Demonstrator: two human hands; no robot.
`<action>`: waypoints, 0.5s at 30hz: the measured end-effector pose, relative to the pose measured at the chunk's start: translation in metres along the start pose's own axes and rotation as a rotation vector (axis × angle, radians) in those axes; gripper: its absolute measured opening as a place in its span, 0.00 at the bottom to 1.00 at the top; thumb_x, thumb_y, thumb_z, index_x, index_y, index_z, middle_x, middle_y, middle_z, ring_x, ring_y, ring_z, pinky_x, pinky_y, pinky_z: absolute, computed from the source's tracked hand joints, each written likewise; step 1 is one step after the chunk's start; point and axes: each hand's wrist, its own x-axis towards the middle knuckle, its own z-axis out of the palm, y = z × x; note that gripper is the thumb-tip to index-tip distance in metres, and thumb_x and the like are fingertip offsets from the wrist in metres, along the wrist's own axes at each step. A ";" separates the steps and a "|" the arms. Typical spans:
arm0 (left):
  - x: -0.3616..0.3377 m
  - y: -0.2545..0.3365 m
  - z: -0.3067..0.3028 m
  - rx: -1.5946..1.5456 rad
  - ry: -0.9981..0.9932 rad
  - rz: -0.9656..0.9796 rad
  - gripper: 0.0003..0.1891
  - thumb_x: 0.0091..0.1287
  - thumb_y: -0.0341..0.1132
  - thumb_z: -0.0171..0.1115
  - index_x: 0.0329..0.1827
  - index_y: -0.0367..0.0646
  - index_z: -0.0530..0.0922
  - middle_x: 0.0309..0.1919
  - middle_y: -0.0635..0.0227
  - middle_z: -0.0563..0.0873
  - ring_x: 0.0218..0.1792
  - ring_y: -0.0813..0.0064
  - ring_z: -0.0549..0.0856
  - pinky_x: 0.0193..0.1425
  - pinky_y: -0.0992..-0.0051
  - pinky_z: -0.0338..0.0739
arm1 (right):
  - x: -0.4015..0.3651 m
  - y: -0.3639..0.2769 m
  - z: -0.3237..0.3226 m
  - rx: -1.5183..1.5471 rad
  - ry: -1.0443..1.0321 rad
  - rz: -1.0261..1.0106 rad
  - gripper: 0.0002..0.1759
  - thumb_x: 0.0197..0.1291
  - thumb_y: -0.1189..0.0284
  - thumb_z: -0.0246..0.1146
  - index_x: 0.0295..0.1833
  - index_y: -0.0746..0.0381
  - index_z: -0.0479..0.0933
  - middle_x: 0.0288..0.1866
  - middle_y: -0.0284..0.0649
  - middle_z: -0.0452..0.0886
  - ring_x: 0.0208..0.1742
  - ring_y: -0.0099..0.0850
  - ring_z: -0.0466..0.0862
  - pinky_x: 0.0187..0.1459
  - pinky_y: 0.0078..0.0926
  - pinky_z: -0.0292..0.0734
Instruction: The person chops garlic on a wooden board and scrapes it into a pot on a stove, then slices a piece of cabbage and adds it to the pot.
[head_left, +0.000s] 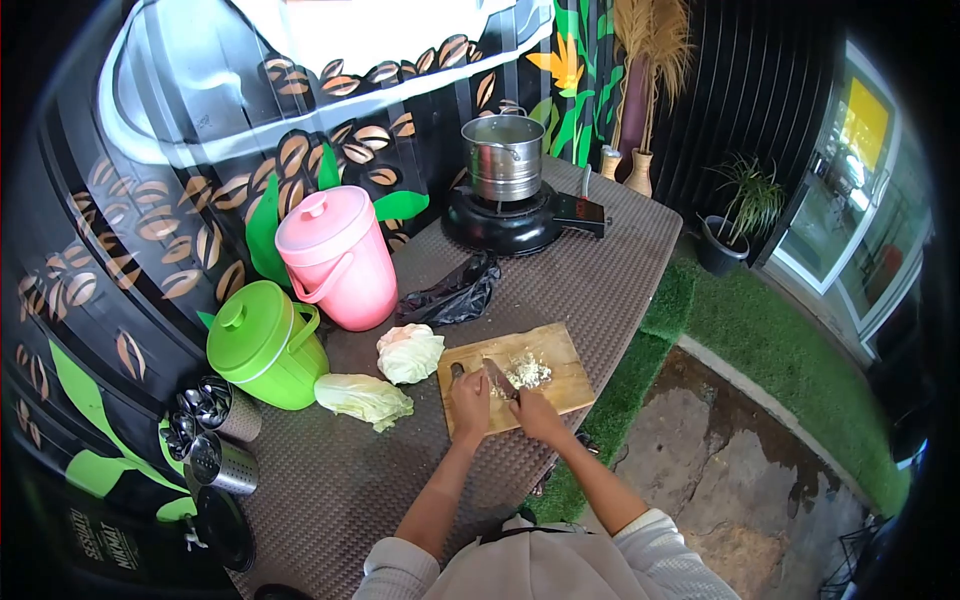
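A wooden cutting board (560, 352) lies near the table's front edge. My right hand (538, 414) is closed around the handle of a knife (497, 377), whose blade points up and left over the board. Just left of the blade, my left hand (470, 402) rests on the board with its fingers curled together; what they hold, if anything, is hidden. Finely chopped pale pieces (530, 372) form a small pile right of the blade, and more bits lie near the blade. Beyond the board's left side are a round cabbage (410, 354) and a longer napa cabbage (364, 398).
A black plastic bag (455, 292) lies behind the board. A metal pot (503, 160) stands on a black portable stove (500, 222) at the back. Pink (345, 262) and green (268, 345) lidded buckets and metal cutlery holders (222, 465) stand along the left.
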 end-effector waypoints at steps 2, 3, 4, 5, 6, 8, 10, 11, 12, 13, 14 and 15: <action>0.015 -0.002 -0.001 0.314 -0.036 0.231 0.12 0.64 0.29 0.58 0.48 0.35 0.82 0.44 0.58 0.82 0.51 0.55 0.76 0.55 0.61 0.71 | 0.008 0.010 -0.016 0.065 0.002 -0.075 0.19 0.64 0.61 0.54 0.42 0.70 0.72 0.35 0.62 0.80 0.41 0.58 0.80 0.44 0.52 0.73; 0.021 -0.008 0.003 0.312 -0.039 0.233 0.12 0.64 0.29 0.58 0.48 0.35 0.82 0.44 0.58 0.82 0.51 0.55 0.76 0.55 0.61 0.71 | 0.011 0.019 -0.018 0.086 -0.009 -0.073 0.20 0.63 0.59 0.54 0.41 0.69 0.73 0.36 0.61 0.80 0.42 0.58 0.80 0.44 0.52 0.73; 0.027 -0.014 0.008 0.409 -0.008 0.286 0.13 0.65 0.30 0.57 0.50 0.35 0.80 0.47 0.58 0.81 0.53 0.54 0.75 0.57 0.59 0.69 | 0.009 0.024 -0.020 0.085 -0.006 -0.069 0.20 0.63 0.59 0.54 0.41 0.69 0.73 0.36 0.61 0.80 0.42 0.58 0.80 0.44 0.52 0.73; 0.031 -0.020 0.012 0.504 0.024 0.341 0.15 0.65 0.30 0.55 0.53 0.35 0.79 0.50 0.58 0.80 0.55 0.53 0.73 0.59 0.56 0.67 | 0.007 0.028 -0.021 0.095 -0.005 -0.082 0.19 0.64 0.60 0.54 0.42 0.69 0.73 0.36 0.61 0.80 0.42 0.58 0.80 0.44 0.52 0.73; 0.031 -0.019 0.011 0.500 0.022 0.345 0.15 0.65 0.30 0.55 0.53 0.35 0.79 0.50 0.58 0.80 0.55 0.53 0.73 0.59 0.56 0.67 | 0.004 0.031 -0.022 0.105 -0.003 -0.095 0.19 0.64 0.60 0.54 0.43 0.68 0.73 0.37 0.61 0.80 0.42 0.58 0.80 0.43 0.51 0.72; 0.031 -0.016 0.010 0.592 -0.117 0.292 0.16 0.66 0.32 0.54 0.55 0.35 0.78 0.56 0.57 0.77 0.59 0.53 0.70 0.61 0.53 0.65 | -0.005 0.034 -0.021 0.124 0.024 -0.082 0.18 0.65 0.61 0.53 0.43 0.68 0.72 0.37 0.60 0.80 0.42 0.58 0.80 0.43 0.51 0.73; 0.027 -0.013 0.008 0.552 -0.167 0.321 0.15 0.65 0.31 0.54 0.53 0.35 0.79 0.55 0.56 0.78 0.59 0.53 0.71 0.62 0.55 0.65 | -0.012 0.035 -0.016 0.149 0.043 -0.074 0.18 0.66 0.61 0.52 0.44 0.67 0.72 0.37 0.60 0.80 0.42 0.59 0.79 0.43 0.50 0.73; 0.023 -0.013 0.007 0.512 -0.219 0.347 0.14 0.65 0.30 0.54 0.51 0.35 0.79 0.54 0.56 0.79 0.59 0.53 0.72 0.63 0.56 0.64 | -0.015 0.037 -0.013 0.161 0.081 -0.088 0.17 0.67 0.62 0.51 0.45 0.67 0.71 0.36 0.60 0.80 0.42 0.59 0.79 0.42 0.49 0.73; 0.019 -0.013 0.007 0.515 -0.220 0.344 0.14 0.65 0.30 0.54 0.51 0.35 0.79 0.54 0.56 0.79 0.59 0.53 0.72 0.63 0.56 0.64 | -0.017 0.038 -0.011 0.174 0.118 -0.102 0.17 0.68 0.62 0.51 0.46 0.68 0.71 0.36 0.60 0.80 0.42 0.59 0.79 0.42 0.48 0.73; 0.014 -0.013 0.008 0.434 -0.222 0.390 0.13 0.65 0.29 0.54 0.49 0.35 0.80 0.51 0.55 0.80 0.56 0.54 0.74 0.61 0.58 0.66 | -0.018 0.040 -0.010 0.176 0.114 -0.102 0.17 0.68 0.62 0.51 0.46 0.68 0.71 0.36 0.60 0.80 0.42 0.59 0.79 0.42 0.48 0.73; 0.010 -0.013 0.009 0.352 -0.224 0.435 0.12 0.64 0.27 0.55 0.47 0.35 0.81 0.49 0.54 0.82 0.53 0.54 0.77 0.59 0.60 0.68 | -0.019 0.041 -0.008 0.182 0.132 -0.136 0.17 0.68 0.62 0.51 0.46 0.67 0.71 0.35 0.59 0.80 0.40 0.59 0.80 0.41 0.49 0.74; 0.007 -0.010 0.007 0.355 -0.222 0.432 0.12 0.64 0.27 0.55 0.47 0.35 0.81 0.49 0.54 0.82 0.53 0.54 0.77 0.59 0.60 0.68 | -0.019 0.041 -0.007 0.188 0.151 -0.170 0.16 0.69 0.62 0.51 0.47 0.67 0.70 0.33 0.59 0.80 0.38 0.59 0.80 0.40 0.50 0.74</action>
